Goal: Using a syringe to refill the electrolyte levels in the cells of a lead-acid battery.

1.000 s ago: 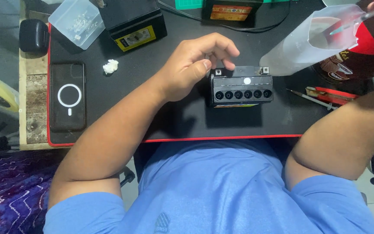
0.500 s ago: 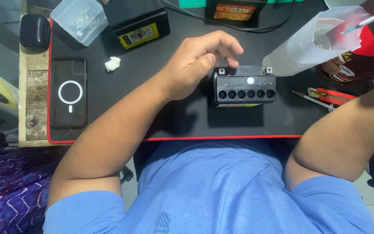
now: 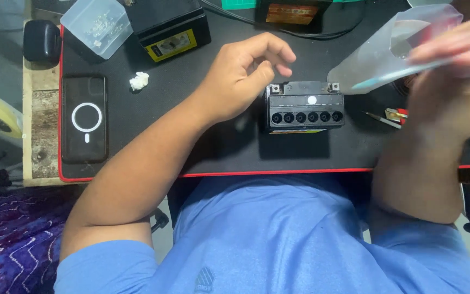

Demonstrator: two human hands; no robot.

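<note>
I see my left hand (image 3: 246,76) loosely curled, holding nothing, at nine o'clock of the black battery (image 3: 304,106). Its six holes are open. My blurry right hand (image 3: 452,81) grips a clear plastic container (image 3: 382,54), not yet tipped in.

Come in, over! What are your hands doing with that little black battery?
Left hand loosely curled beside small black battery. Right hand blurred, holding translucent plastic container. Nothing blocking the battery's top holes.

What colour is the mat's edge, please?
Red, around the black mat, seen in the head view.

desk (image 3: 14,92): worn wood | mat (image 3: 191,147): black, red-edged | light: even
</note>
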